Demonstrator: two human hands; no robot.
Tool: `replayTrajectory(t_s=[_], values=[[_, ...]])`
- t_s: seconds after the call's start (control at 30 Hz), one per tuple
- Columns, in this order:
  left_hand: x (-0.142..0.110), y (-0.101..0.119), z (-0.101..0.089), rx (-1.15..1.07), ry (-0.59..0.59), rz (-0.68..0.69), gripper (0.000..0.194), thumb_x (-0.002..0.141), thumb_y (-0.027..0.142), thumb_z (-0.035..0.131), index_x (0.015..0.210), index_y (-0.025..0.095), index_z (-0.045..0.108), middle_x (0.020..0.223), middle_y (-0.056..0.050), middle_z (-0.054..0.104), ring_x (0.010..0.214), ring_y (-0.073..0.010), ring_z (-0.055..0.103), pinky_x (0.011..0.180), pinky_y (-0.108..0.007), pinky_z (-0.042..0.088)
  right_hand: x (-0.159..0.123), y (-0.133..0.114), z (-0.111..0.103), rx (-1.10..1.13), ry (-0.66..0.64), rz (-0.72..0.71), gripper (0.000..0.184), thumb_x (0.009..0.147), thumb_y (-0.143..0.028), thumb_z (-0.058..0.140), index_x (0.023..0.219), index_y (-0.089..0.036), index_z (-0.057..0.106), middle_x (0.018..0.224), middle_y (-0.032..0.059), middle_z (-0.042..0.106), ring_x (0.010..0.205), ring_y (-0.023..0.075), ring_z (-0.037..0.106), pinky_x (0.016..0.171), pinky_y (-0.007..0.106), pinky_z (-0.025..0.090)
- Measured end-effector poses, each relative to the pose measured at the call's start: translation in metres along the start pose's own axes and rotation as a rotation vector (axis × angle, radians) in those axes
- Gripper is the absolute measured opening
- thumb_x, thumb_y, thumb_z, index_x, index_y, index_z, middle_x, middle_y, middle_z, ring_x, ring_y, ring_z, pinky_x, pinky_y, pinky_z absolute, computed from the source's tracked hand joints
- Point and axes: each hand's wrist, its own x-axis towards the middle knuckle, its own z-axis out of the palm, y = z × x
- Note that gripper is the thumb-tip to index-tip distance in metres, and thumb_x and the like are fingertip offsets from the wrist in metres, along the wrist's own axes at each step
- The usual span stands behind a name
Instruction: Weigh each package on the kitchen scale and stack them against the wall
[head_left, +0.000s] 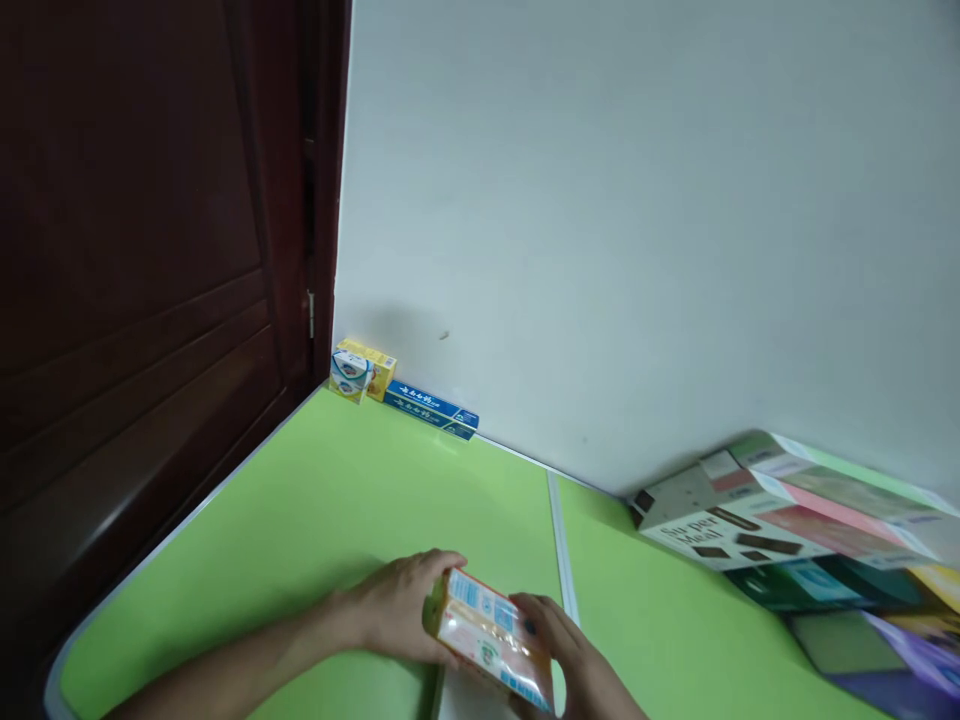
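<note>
1. Two hands observed, both closed on one glossy orange-and-white packet: its left end is gripped by the left hand, its right end by the right hand.
2. Packet is held at the near side of the green bench, beside the pale seam strip; whether its underside is touching anything cannot be told.
3. Handling, as judged: light, even pressure at both ends is called for, since the wrapper looks slick and could be creased by squeezing. The tilt is best controlled with both hands together; fingers are best kept off the printed panels if the label is to be read.
4. Packet label: a green mark and pale-blue panels noted; small print not legible.
5. Along the wall: long blue carton, white characters seen twice, too soft to be read. Beside it, a yellow box and a small white-and-blue box; lettering unresolved.
6. At right, "Su-per Meal" is read on a white carton with brown bars pictured. Dark green carton lies nearer; wording not made out.
</note>
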Motion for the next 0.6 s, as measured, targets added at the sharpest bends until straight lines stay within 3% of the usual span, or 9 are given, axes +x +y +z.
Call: replayTrajectory(t_s=[0.13,0.23,0.4,0.5,0.6], values=[[0.015,-0.035,-0.035,-0.225,0.240,0.010,0.085,0.058,0.027,0.077,0.133,0.020,0.038,0.134,-0.011,0.049,0.119,-0.0252,0.049,0.097,-0.036,0.043,0.073,-0.021,0.000,0.050,0.014,-0.051,0.054,0.071,-0.021,0.060,0.122,-0.021,0.043,0.113,0.0120,0.054,0.102,0.0255,0.054,0.088,0.036,0.046],[0.032,-0.077,-0.066,-0.352,0.523,0.028,0.066,0.066,0.021,0.068,0.127,0.019,0.043,0.133,-0.012,0.050,0.120,-0.0243,0.049,0.096,-0.036,0.044,0.151,-0.031,0.014,0.029,0.055,-0.099,0.058,0.062,-0.017,0.066,0.117,-0.016,0.047,0.107,0.0105,0.055,0.098,0.0250,0.054,0.088,0.037,0.045],[0.066,-0.136,-0.128,-0.405,1.011,-0.177,0.050,0.069,0.023,0.064,0.117,0.017,0.051,0.119,-0.012,0.060,0.113,-0.0253,0.055,0.095,-0.038,0.044,0.278,-0.052,0.052,0.067,0.131,-0.139,0.059,0.055,-0.016,0.071,0.111,-0.014,0.052,0.102,0.0100,0.057,0.092,0.0254,0.056,0.084,0.036,0.046],[0.082,-0.151,-0.167,-0.365,1.146,-0.200,0.049,0.071,0.023,0.063,0.117,0.017,0.049,0.122,-0.013,0.058,0.116,-0.0264,0.053,0.099,-0.039,0.040,0.327,-0.069,0.075,0.113,0.180,-0.145,0.058,0.056,-0.017,0.071,0.111,-0.015,0.052,0.103,0.0105,0.057,0.093,0.0267,0.056,0.084,0.037,0.047],[0.093,-0.158,-0.196,-0.327,1.203,-0.188,0.046,0.070,0.020,0.062,0.114,0.019,0.050,0.120,-0.010,0.058,0.116,-0.0247,0.053,0.099,-0.037,0.040,0.353,-0.079,0.091,0.151,0.243,-0.143,0.058,0.058,-0.015,0.069,0.113,-0.016,0.049,0.107,0.0111,0.056,0.101,0.0286,0.053,0.089,0.040,0.045]])
